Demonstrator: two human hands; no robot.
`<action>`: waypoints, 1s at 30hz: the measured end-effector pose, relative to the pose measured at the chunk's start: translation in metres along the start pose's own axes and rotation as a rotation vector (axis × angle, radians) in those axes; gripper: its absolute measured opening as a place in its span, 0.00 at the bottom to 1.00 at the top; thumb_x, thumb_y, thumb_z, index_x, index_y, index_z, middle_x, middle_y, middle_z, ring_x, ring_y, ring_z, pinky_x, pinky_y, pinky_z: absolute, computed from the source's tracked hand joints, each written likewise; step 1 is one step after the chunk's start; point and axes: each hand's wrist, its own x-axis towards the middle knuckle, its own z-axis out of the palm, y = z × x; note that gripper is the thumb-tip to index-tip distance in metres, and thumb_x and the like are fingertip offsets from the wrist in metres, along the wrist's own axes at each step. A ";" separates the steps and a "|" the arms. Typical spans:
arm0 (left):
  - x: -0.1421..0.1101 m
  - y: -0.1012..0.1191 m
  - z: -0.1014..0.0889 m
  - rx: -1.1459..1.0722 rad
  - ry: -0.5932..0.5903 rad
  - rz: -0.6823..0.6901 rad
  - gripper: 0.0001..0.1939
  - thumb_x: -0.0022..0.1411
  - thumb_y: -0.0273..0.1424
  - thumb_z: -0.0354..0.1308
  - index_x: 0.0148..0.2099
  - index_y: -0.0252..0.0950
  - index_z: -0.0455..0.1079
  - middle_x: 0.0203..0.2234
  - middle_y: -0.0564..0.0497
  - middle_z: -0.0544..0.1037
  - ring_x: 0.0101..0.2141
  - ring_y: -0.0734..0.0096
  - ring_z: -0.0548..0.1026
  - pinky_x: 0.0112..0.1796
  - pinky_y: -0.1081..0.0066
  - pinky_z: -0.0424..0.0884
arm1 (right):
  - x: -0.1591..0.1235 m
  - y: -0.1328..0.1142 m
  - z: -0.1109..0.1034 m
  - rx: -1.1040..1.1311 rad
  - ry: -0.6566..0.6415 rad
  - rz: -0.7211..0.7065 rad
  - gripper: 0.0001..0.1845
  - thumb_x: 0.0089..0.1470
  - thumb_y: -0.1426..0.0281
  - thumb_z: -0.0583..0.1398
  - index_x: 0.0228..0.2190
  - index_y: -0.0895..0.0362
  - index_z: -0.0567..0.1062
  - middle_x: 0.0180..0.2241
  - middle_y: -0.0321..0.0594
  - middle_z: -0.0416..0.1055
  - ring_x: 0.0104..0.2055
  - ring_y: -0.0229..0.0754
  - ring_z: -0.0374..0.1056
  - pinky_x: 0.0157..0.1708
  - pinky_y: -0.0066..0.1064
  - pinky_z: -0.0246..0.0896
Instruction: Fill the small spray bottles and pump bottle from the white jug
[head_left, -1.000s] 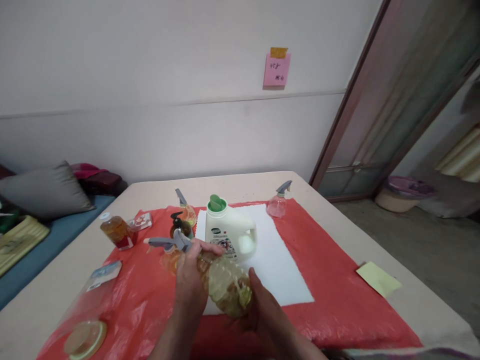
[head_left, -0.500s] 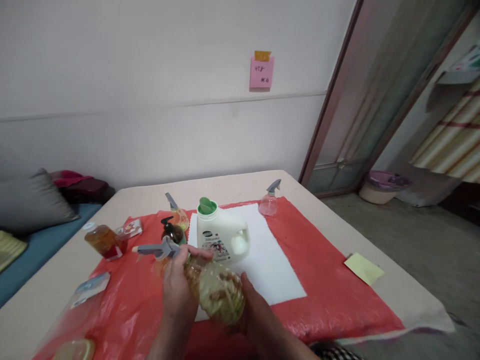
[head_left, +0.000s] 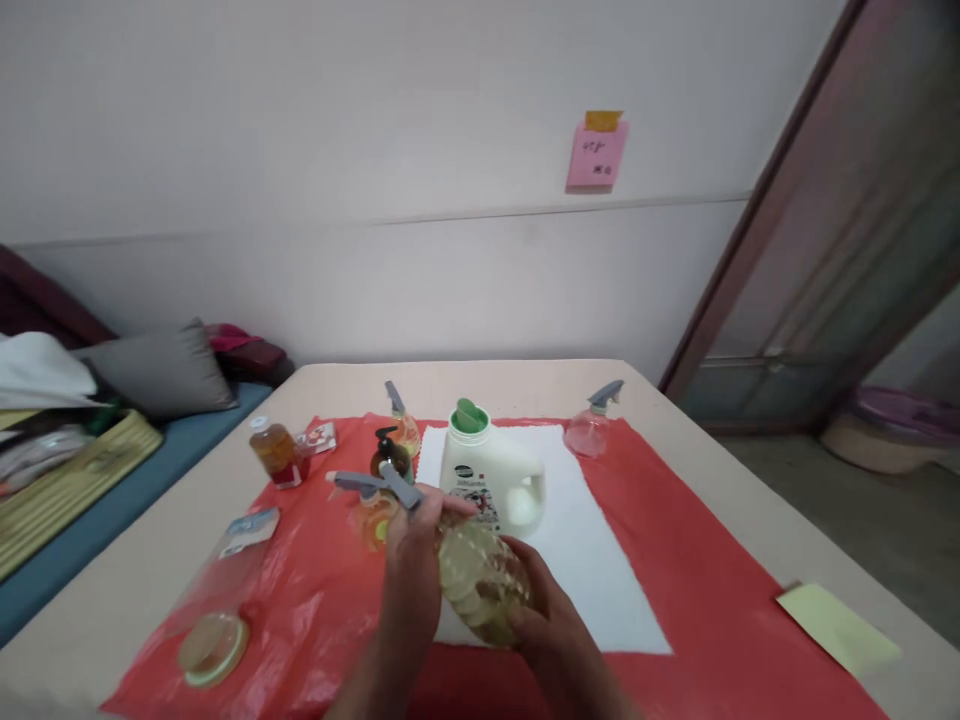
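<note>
Both hands are closed around a clear, ribbed spray bottle with a pale yellow-green look, held tilted over the front of the white sheet. My left hand grips its neck end, beside a grey trigger head. My right hand wraps the bottle's base end. Just behind stands a white jug with a handle, its green spouted mouth uncapped. An orange-tinted spray bottle stands left of my left hand, partly hidden.
Behind are a brown pump bottle, another spray bottle and a pink spray bottle. An amber bottle, a packet and a round lid lie leftward. Red plastic and a white sheet cover the table.
The view has swung left, so the tabletop things appear farther right. The held bottle has turned in my hands. Both hands keep their grip.
</note>
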 end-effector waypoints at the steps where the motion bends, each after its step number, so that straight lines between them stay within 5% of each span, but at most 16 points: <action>1: 0.000 0.000 0.000 -0.007 -0.022 -0.013 0.17 0.59 0.44 0.57 0.27 0.38 0.74 0.29 0.46 0.80 0.34 0.60 0.78 0.42 0.63 0.73 | 0.000 -0.001 0.000 0.011 -0.014 0.050 0.42 0.29 0.53 0.77 0.47 0.50 0.74 0.41 0.41 0.78 0.39 0.47 0.76 0.33 0.33 0.69; 5: -0.004 0.000 0.001 0.001 -0.106 -0.040 0.19 0.62 0.43 0.55 0.26 0.37 0.76 0.29 0.47 0.80 0.36 0.61 0.76 0.43 0.64 0.71 | -0.005 -0.003 0.000 0.019 -0.001 0.352 0.35 0.49 0.41 0.63 0.48 0.53 0.75 0.40 0.49 0.79 0.36 0.49 0.76 0.24 0.30 0.63; 11: -0.003 0.006 -0.004 0.063 -0.024 -0.028 0.19 0.63 0.42 0.54 0.29 0.36 0.76 0.33 0.45 0.80 0.40 0.57 0.77 0.47 0.61 0.69 | -0.007 0.000 0.000 0.011 -0.095 0.204 0.40 0.35 0.51 0.74 0.51 0.45 0.75 0.56 0.44 0.74 0.52 0.53 0.73 0.41 0.38 0.69; 20: -0.004 0.011 -0.011 0.052 -0.228 -0.009 0.13 0.62 0.43 0.59 0.39 0.38 0.72 0.34 0.49 0.78 0.38 0.63 0.75 0.43 0.67 0.70 | 0.004 0.004 -0.021 -0.083 -0.012 0.383 0.34 0.48 0.40 0.63 0.47 0.50 0.77 0.43 0.46 0.81 0.37 0.50 0.78 0.37 0.41 0.71; 27: 0.030 0.014 -0.044 -0.027 0.172 0.101 0.18 0.59 0.45 0.63 0.43 0.35 0.73 0.35 0.47 0.81 0.38 0.61 0.78 0.40 0.66 0.72 | 0.017 0.003 -0.023 -0.242 0.115 0.308 0.31 0.43 0.47 0.70 0.43 0.54 0.77 0.46 0.46 0.81 0.41 0.48 0.77 0.40 0.37 0.68; 30: 0.040 0.014 -0.055 0.069 0.197 0.119 0.16 0.57 0.43 0.64 0.40 0.35 0.74 0.34 0.47 0.81 0.36 0.61 0.79 0.40 0.67 0.72 | 0.026 -0.008 -0.033 -0.405 0.201 0.117 0.30 0.39 0.51 0.73 0.41 0.54 0.76 0.44 0.45 0.79 0.42 0.49 0.75 0.42 0.40 0.68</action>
